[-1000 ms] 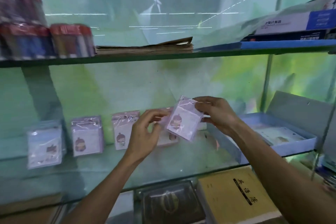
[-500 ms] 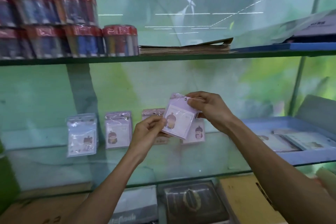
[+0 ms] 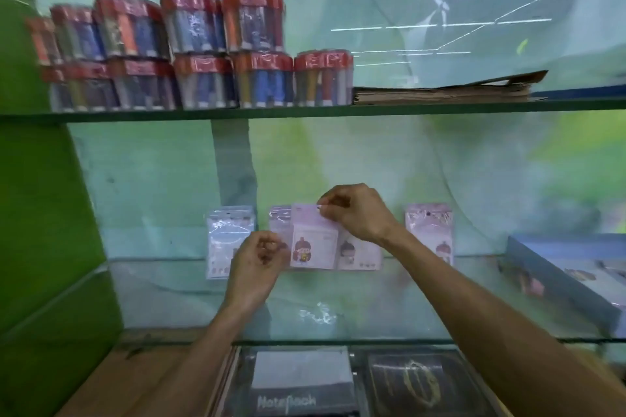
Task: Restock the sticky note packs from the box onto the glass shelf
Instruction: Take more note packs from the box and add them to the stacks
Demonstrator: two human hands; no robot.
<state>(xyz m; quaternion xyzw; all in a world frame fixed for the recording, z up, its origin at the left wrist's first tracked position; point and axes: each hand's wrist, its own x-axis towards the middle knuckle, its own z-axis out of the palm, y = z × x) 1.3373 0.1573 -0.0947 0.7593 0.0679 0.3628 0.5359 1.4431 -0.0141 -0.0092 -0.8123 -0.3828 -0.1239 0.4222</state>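
My right hand (image 3: 357, 213) pinches the top edge of a sticky note pack (image 3: 313, 237), thumb and forefinger closed on its upper right corner, and holds it upright at the back of the glass shelf (image 3: 372, 311), against the wall. The pack's front shows a small cartoon figure in a red hat. Its lower edge looks to be at the shelf surface, though I cannot tell whether it rests there or hangs just above.

My left hand (image 3: 257, 264) is just beside the pack's lower left edge, fingers curled inward with the tips close together; I cannot tell whether they touch the pack or hold nothing.

Other packs stand upright along the back edge of the same shelf: a pale one (image 3: 225, 240) to the left, partly behind my left hand, one directly behind the held pack (image 3: 279, 220), another (image 3: 359, 254) under my right wrist, and one further right (image 3: 430, 234), set apart from the rest.

At the right end of the shelf lies the blue box (image 3: 555, 271), open, with flat packs inside that are too blurred to make out.

On the shelf above, red-capped tubs of pens (image 3: 203, 51) are stacked two high towards the left, and a flat pile of brown card (image 3: 443, 91) lies beside them. Below the glass shelf are dark notebooks (image 3: 298, 386).
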